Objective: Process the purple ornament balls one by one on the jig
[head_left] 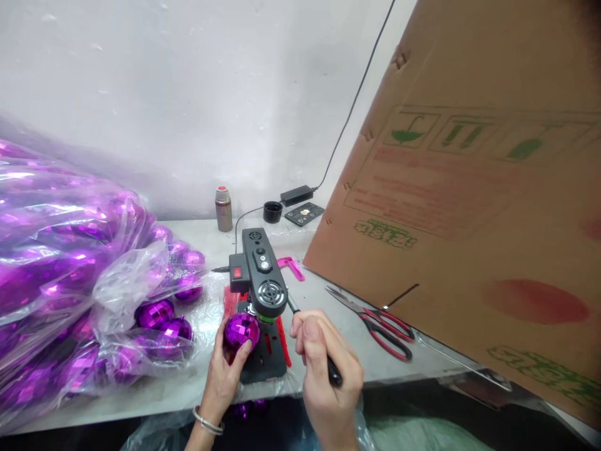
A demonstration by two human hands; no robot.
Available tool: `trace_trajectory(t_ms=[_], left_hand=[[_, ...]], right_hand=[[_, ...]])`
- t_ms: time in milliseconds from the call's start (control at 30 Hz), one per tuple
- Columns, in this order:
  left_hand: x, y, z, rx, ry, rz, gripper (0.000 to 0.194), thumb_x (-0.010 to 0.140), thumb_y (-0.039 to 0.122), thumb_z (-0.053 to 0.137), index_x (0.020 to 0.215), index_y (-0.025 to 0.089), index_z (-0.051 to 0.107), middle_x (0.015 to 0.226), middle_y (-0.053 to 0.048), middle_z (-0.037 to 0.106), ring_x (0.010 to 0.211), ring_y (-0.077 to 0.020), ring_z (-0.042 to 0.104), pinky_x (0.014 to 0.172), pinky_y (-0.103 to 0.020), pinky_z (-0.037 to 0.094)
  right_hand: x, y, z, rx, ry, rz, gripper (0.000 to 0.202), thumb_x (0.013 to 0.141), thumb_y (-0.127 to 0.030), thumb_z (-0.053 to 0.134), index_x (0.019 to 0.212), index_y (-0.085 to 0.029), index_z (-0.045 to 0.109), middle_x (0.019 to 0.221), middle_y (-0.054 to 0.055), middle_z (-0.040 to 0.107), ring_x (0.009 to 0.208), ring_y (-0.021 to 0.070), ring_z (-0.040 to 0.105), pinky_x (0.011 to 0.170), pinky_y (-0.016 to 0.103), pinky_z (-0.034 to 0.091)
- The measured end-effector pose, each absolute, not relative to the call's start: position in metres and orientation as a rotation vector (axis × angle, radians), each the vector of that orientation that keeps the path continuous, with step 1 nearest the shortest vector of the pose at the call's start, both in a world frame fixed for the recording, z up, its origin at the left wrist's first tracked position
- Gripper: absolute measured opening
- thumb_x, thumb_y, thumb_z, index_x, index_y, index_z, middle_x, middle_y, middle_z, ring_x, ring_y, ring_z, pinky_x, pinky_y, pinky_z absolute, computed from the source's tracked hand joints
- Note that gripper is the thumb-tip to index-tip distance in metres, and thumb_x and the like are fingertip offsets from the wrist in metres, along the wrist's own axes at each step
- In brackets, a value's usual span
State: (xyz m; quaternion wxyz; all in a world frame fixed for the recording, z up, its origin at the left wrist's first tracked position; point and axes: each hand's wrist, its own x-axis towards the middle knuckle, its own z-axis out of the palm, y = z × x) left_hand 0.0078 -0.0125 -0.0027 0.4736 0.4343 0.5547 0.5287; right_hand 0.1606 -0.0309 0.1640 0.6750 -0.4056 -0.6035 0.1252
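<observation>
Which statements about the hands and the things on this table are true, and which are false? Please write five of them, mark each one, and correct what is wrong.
1. The left hand holds a purple ball. True.
2. The right hand grips a black handle. True.
3. The scissors lie to the left of the black machine. False: they lie to its right.
4. The bracelet is on the right wrist. False: it is on the left.
5. A metal flask stands upright. True.

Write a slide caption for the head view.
Left hand holds a purple ball at a black machine; right hand grips a lever; scissors lie to the right.
</observation>
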Motion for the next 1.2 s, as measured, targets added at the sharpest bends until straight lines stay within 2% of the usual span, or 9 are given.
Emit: trace_trajectory(t_ms=[100,233,367,467,633,967,1200], left_hand=[[0.012,-0.014,-0.008,1.232,1.457,1.286,0.084,0.084,0.064,0.078,0.151,0.020,0.052,0.152,-0.018,0.065,0.146,-0.0397,0.059,0.126,-0.059,0.043],[0.018,-0.015,-0.010,1.599,1.592,1.358,0.068,0.091,0.049,0.074,0.148,0.020,0.053,0.149,-0.019,0.063,0.143,-0.0415,0.058,0.121,-0.067,0.045],[0.022,-0.014,-0.011,1.855,1.615,1.385,0.062,0.093,0.038,0.073,0.149,0.022,0.050,0.144,-0.019,0.063,0.137,-0.0407,0.061,0.115,-0.068,0.051],[0.025,-0.018,-0.015,1.943,1.627,1.363,0.064,0.093,0.034,0.073,0.151,0.024,0.047,0.147,-0.018,0.060,0.140,-0.0410,0.059,0.115,-0.067,0.052],[0.032,-0.029,-0.021,1.981,1.650,1.295,0.067,0.094,0.030,0.071,0.155,0.026,0.043,0.153,-0.018,0.055,0.145,-0.0410,0.056,0.114,-0.064,0.054],[0.032,-0.007,-0.025,1.792,1.577,1.297,0.076,0.083,0.032,0.081,0.150,0.021,0.046,0.149,-0.020,0.058,0.142,-0.0419,0.059,0.117,-0.065,0.052],[0.028,-0.011,-0.032,1.672,1.472,1.281,0.082,0.082,0.036,0.085,0.152,0.024,0.046,0.153,-0.018,0.061,0.145,-0.0400,0.059,0.121,-0.062,0.050]], right_hand=[[0.161,-0.031,0.162,-0.916,-1.367,0.264,0.031,0.109,-0.009,0.044,0.081,-0.024,0.047,0.075,-0.004,0.052,0.068,0.0081,0.054,0.059,0.019,0.043],[0.163,-0.034,0.162,-0.921,-1.385,0.251,0.031,0.109,-0.009,0.043,0.082,-0.023,0.048,0.075,-0.004,0.053,0.067,0.0077,0.054,0.058,0.019,0.043],[0.164,-0.035,0.160,-0.920,-1.379,0.244,0.030,0.109,-0.010,0.044,0.082,-0.023,0.049,0.075,-0.003,0.054,0.067,0.0080,0.055,0.057,0.019,0.043],[0.163,-0.034,0.157,-0.920,-1.361,0.251,0.030,0.109,-0.010,0.044,0.083,-0.023,0.051,0.075,-0.003,0.055,0.067,0.0083,0.055,0.057,0.019,0.043],[0.162,-0.034,0.154,-0.920,-1.345,0.276,0.031,0.110,-0.011,0.045,0.082,-0.023,0.053,0.075,-0.003,0.055,0.067,0.0082,0.055,0.058,0.020,0.044],[0.162,-0.033,0.155,-0.928,-1.327,0.278,0.032,0.110,-0.012,0.045,0.081,-0.022,0.052,0.074,-0.002,0.055,0.065,0.0088,0.053,0.055,0.020,0.041],[0.161,-0.035,0.159,-0.931,-1.315,0.257,0.035,0.109,-0.013,0.046,0.076,-0.022,0.052,0.070,-0.001,0.055,0.062,0.0104,0.053,0.051,0.023,0.039]])
